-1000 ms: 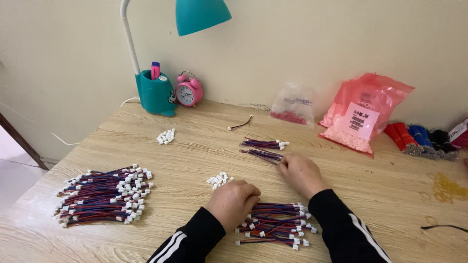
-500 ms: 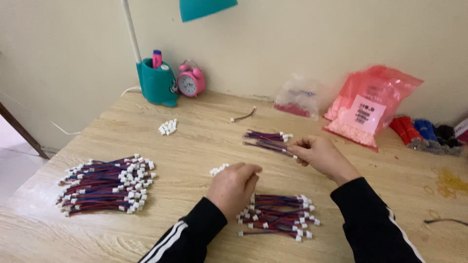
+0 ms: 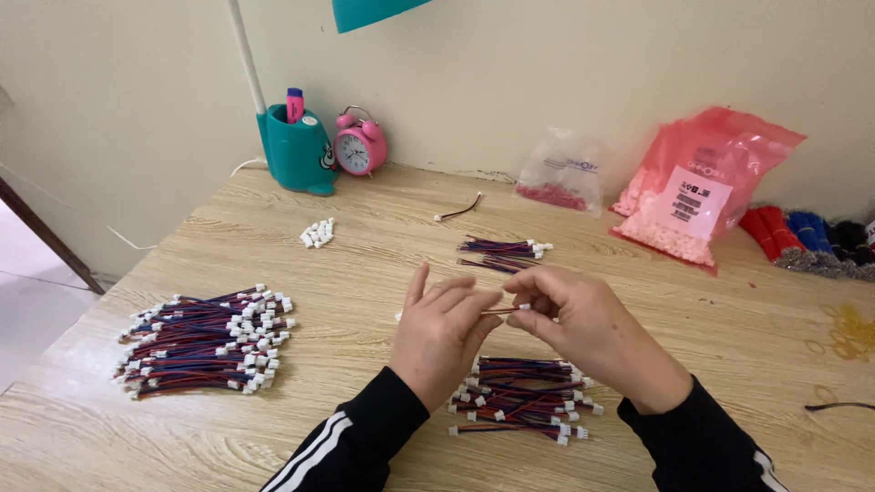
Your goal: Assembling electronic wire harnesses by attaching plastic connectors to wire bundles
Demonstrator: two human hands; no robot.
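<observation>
Pinching a thin wire lead point(image 3: 507, 310) between them, left hand point(image 3: 439, 335) and right hand point(image 3: 583, 328) close fingertips; its ends are hidden, a cable bundle point(image 3: 521, 399) beneath partly covered.

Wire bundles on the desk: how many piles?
3: a big wire pile at left, a small bundle beyond the hands, and a pile under the wrists, partly hidden by them.

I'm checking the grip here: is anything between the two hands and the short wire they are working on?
Nothing visible. The left hand and right hand both pinch the short wire directly, above the wire bundle on the table.
</observation>
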